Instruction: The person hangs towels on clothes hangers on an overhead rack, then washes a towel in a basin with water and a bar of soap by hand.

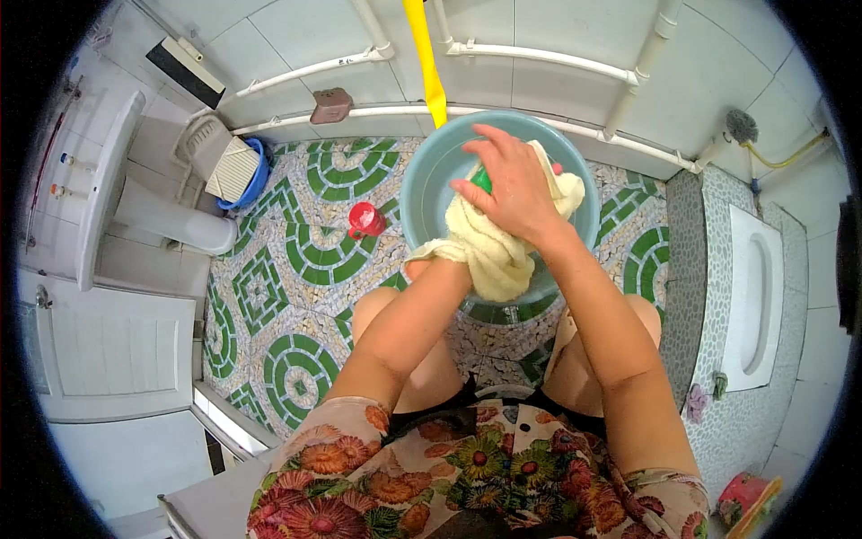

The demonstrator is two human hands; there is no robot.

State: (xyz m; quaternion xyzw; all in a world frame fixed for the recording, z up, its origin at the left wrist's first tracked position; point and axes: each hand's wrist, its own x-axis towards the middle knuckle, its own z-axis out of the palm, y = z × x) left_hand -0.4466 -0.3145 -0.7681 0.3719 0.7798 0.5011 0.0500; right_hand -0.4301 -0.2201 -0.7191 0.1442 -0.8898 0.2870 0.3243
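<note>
A pale yellow towel point(489, 251) is bunched over the blue-grey basin point(411, 189) in front of me. My left hand point(418, 269) is mostly hidden beneath the cloth, with the towel draped over it and gathered in it. From above, my right hand point(514, 184) curves over the towel, thumb and fingers around a small green object point(482, 180), which looks like a bar of soap but is partly covered. Something small and pink point(557, 168) shows at the towel's far right side. Water appears to lie in the basin.
A red cup point(365, 220) stands on the patterned floor to the left. Further left, a washboard point(235, 169) leans in a blue basin point(258, 180) beside the sink pedestal point(175, 216). White pipes point(548, 58) run along the wall; a squat toilet point(752, 296) is at right.
</note>
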